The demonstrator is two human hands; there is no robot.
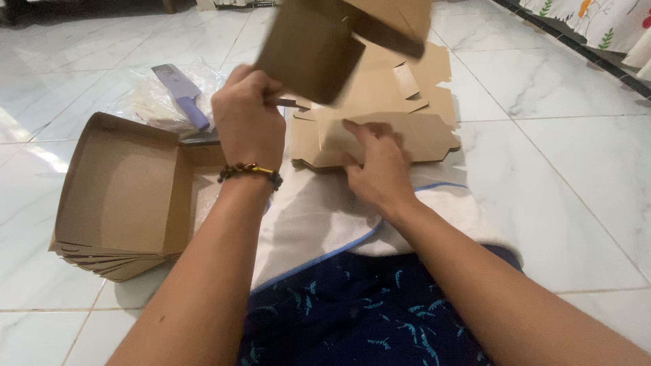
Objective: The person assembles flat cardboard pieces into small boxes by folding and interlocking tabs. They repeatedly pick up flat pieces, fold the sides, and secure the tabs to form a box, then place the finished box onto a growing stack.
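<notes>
A stack of folded brown boxes (119, 196) is sitting on the tiled floor (576, 183) at the left. The left hand (247, 122) is pinching a raised, blurred cardboard box (319, 47) in its grip. The right hand (380, 166) is pressing spread fingers onto the flat cardboard blanks (407, 108) lying ahead.

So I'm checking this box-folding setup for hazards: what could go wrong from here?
1. The left hand holds the raised cardboard box by one edge only; blurred as it is, it could slip or crease.
2. A purple knife lies on the plastic bag just past that hand; a careless reach might meet the blade.
3. The right hand presses the flat blanks; an edge could cut a finger.
</notes>
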